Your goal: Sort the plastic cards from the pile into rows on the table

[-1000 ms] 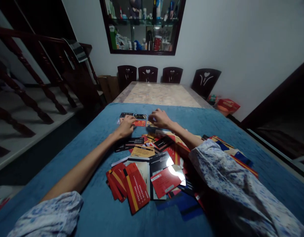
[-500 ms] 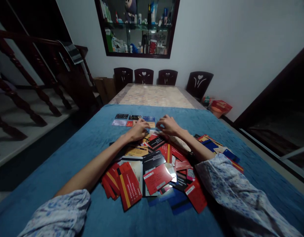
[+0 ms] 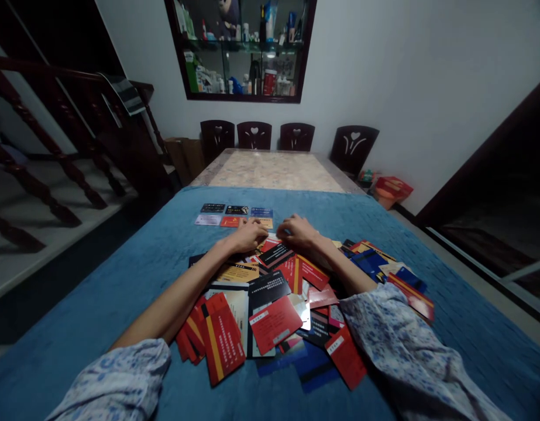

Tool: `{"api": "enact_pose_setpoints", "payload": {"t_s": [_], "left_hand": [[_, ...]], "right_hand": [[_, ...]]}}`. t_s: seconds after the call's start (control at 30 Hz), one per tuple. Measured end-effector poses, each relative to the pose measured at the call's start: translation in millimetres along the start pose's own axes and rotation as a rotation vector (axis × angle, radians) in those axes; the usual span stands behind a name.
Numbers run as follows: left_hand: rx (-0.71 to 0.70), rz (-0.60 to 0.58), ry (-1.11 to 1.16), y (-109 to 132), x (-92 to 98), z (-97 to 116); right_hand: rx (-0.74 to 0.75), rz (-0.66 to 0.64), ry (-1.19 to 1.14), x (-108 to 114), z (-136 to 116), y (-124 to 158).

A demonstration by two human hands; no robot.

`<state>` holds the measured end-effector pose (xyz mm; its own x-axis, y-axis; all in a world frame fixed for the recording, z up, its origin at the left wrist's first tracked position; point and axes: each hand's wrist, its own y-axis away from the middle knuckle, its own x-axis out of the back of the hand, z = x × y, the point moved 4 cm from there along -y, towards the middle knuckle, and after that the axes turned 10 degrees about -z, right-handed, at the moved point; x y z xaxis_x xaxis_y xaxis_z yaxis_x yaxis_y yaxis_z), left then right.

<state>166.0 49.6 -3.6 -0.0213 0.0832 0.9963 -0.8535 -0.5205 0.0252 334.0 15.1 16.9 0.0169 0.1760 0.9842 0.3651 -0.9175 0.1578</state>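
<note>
My left hand (image 3: 251,235) is over the far edge of a heap of loose cards, its fingers curled down and closed. Just to its right is my right hand (image 3: 297,231), also closed, with its fingertips bent toward a pale card. Whatever either hand pinches is hidden beneath the fingers. Between and below them lie a black card (image 3: 275,255), a red card (image 3: 275,323) and a yellow card (image 3: 238,272). Beyond the left hand, cards lie in two short rows, among them a lilac card (image 3: 208,220) and a blue card (image 3: 261,212).
A blue cloth (image 3: 133,280) covers the near part of the table; its bare patterned top (image 3: 274,169) shows beyond. More cards, including a blue card (image 3: 367,261), lie right of my right forearm. Several dark chairs (image 3: 297,136) stand at the far end.
My left hand has drawn back from the rows toward the heap, uncovering more of the red card there. My right hand has come slightly nearer. The view has shifted a little.
</note>
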Motion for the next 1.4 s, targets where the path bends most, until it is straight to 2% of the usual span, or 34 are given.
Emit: {"api": "enact_pose_setpoints", "payload": {"t_s": [0.3, 0.47, 0.87, 1.07, 1.4], "left_hand": [[0.022, -0.106, -0.036, 7, 12.7, 10], [0.043, -0.096, -0.070, 9, 17.3, 10], [0.083, -0.185, -0.242, 17, 28.8, 19], [0.088, -0.193, -0.218, 17, 31.1, 22], [0.073, -0.178, -0.311, 17, 30.2, 26]], "right_hand": [[-0.041, 0.014, -0.018, -1, -4, 3], [-0.046, 0.002, -0.007, 1, -5, 2], [0.068, -0.162, -0.064, 8, -1, -17], [0.120, -0.118, -0.113, 4, 0, -18], [0.150, -0.056, -0.107, -3, 7, -20]]}}
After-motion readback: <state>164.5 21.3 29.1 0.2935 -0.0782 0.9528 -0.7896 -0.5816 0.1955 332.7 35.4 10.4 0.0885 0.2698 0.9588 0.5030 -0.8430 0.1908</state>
